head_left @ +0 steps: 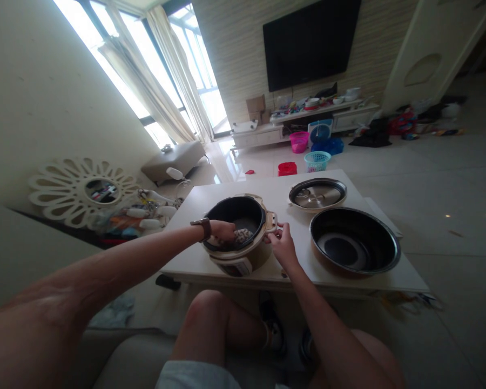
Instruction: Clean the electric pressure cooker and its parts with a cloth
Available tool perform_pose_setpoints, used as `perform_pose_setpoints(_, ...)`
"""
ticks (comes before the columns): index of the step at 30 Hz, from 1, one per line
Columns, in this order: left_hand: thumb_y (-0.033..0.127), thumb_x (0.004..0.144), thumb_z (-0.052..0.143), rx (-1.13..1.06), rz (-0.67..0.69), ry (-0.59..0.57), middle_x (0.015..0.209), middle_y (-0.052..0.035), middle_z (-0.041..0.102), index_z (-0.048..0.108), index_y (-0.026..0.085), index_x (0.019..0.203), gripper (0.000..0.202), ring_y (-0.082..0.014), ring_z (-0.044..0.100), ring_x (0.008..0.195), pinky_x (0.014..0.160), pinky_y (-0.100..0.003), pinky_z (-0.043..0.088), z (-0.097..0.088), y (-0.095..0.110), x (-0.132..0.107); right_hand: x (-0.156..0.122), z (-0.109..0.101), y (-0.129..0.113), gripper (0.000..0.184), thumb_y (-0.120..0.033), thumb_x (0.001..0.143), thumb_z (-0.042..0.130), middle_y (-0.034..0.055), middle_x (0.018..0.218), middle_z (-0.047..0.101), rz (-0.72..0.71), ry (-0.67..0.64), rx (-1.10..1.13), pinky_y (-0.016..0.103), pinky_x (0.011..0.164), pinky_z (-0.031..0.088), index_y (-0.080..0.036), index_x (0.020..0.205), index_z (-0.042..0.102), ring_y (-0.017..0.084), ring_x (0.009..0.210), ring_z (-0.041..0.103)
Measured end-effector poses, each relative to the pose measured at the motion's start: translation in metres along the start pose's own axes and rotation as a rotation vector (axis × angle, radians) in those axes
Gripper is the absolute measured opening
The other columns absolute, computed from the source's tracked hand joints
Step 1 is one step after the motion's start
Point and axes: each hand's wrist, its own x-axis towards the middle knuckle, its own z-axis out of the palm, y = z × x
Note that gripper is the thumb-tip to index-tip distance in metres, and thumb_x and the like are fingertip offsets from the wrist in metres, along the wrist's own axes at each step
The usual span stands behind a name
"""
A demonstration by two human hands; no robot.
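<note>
A cream electric pressure cooker (pixel 263 249) stands on the white table in front of me, its dark inside facing up. My left hand (pixel 223 231), with a watch at the wrist, reaches into it, closed on a patterned light cloth (pixel 243 235). The cloth lies against the inside near the right wall; part of it is hidden by the hand. At the cooker's right side my right hand (pixel 282 243) has its fingers around the side handle (pixel 270 222). A black-lined inner pot (pixel 355 240) sits to the right, and behind it the cooker's lid (pixel 318 195) lies with its metal underside up.
The white table (pixel 210 189) ends close to my knees. Beyond it on the floor are a red container (pixel 287 169), a light-blue basket (pixel 317 161) and a pink basket (pixel 299 142). A flower-shaped mirror (pixel 101 191) leans at the left wall. A low TV cabinet (pixel 259 138) stands farther back.
</note>
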Motion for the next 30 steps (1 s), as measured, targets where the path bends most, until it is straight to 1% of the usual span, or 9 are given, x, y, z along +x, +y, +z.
perform_pose_setpoints(2,0.023,0.075,0.078,-0.109,-0.028,-0.054,0.069,-0.0085,0.075,0.077,0.016,0.073,0.007,-0.0231,0.070,0.064,0.060,-0.030,0.054,-0.001,0.012,-0.003,0.000,0.000,-0.001,0.036,-0.040,0.083,0.063,-0.0016,0.086,0.075,-0.006,0.010,-0.011,0.041,0.081,0.060,-0.030,0.113,0.046,0.026,0.076,0.076)
perform_pose_setpoints(5,0.021,0.081,0.072,-0.599,-0.108,-0.065,0.084,-0.0097,0.080,0.078,0.016,0.085,0.009,-0.0241,0.075,0.072,0.063,-0.031,0.059,-0.003,0.030,-0.003,-0.001,0.001,-0.003,0.037,-0.041,0.083,0.064,-0.0015,0.084,0.075,-0.007,0.018,-0.017,0.041,0.081,0.060,-0.030,0.113,0.047,0.026,0.077,0.077)
perform_pose_setpoints(8,0.010,0.078,0.074,-1.206,-0.220,0.170,0.084,-0.0091,0.078,0.073,0.016,0.084,0.009,-0.0224,0.075,0.074,0.069,-0.032,0.062,-0.005,0.048,0.009,-0.001,0.001,-0.004,0.038,-0.042,0.082,0.065,-0.0019,0.083,0.075,-0.001,0.013,-0.007,0.039,0.079,0.060,-0.030,0.113,0.046,0.026,0.078,0.077)
perform_pose_setpoints(10,0.007,0.082,0.073,-1.341,-0.255,0.379,0.082,-0.0060,0.074,0.068,0.017,0.084,0.011,-0.0174,0.070,0.069,0.067,-0.028,0.060,-0.006,0.058,0.021,-0.001,0.001,-0.005,0.038,-0.042,0.081,0.065,-0.0021,0.083,0.075,0.000,0.012,0.003,0.039,0.078,0.060,-0.030,0.112,0.046,0.026,0.077,0.077)
perform_pose_setpoints(12,0.008,0.088,0.070,-1.349,-0.267,0.498,0.082,-0.0037,0.071,0.064,0.018,0.087,0.011,-0.0133,0.066,0.065,0.062,-0.024,0.055,-0.006,0.066,0.031,-0.002,0.001,-0.006,0.039,-0.042,0.080,0.066,-0.0024,0.083,0.075,-0.002,0.010,0.014,0.038,0.076,0.060,-0.030,0.111,0.046,0.025,0.075,0.077)
perform_pose_setpoints(14,0.009,0.091,0.069,-1.325,-0.270,0.540,0.085,-0.0034,0.070,0.064,0.017,0.090,0.010,-0.0118,0.063,0.064,0.058,-0.023,0.051,-0.005,0.071,0.036,-0.002,0.001,-0.008,0.040,-0.043,0.080,0.066,-0.0025,0.083,0.075,-0.002,0.009,0.029,0.037,0.075,0.060,-0.030,0.111,0.045,0.025,0.074,0.076)
perform_pose_setpoints(17,0.009,0.086,0.077,-1.284,-0.255,0.551,0.085,-0.0049,0.072,0.068,0.015,0.091,0.012,-0.0125,0.063,0.063,0.056,-0.023,0.047,0.001,0.074,0.032,-0.002,0.002,-0.010,0.041,-0.045,0.078,0.066,-0.0020,0.083,0.074,0.005,0.005,0.052,0.036,0.072,0.059,-0.030,0.109,0.044,0.025,0.074,0.076)
perform_pose_setpoints(24,0.004,0.073,0.081,-0.947,-0.094,0.444,0.083,-0.0085,0.078,0.077,0.010,0.086,0.015,-0.0174,0.070,0.072,0.066,-0.027,0.055,0.010,0.069,0.004,-0.001,0.002,-0.010,0.043,-0.046,0.076,0.065,-0.0015,0.083,0.074,0.012,0.011,0.032,0.036,0.071,0.059,-0.030,0.110,0.044,0.025,0.072,0.075)
perform_pose_setpoints(30,0.012,0.070,0.079,-0.552,-0.021,0.288,0.073,-0.0053,0.074,0.074,0.013,0.072,0.006,-0.0175,0.065,0.065,0.055,-0.026,0.047,0.011,0.048,-0.020,-0.002,0.001,-0.008,0.042,-0.046,0.079,0.065,-0.0023,0.083,0.074,0.008,0.012,0.005,0.037,0.074,0.059,-0.030,0.111,0.044,0.025,0.073,0.075)
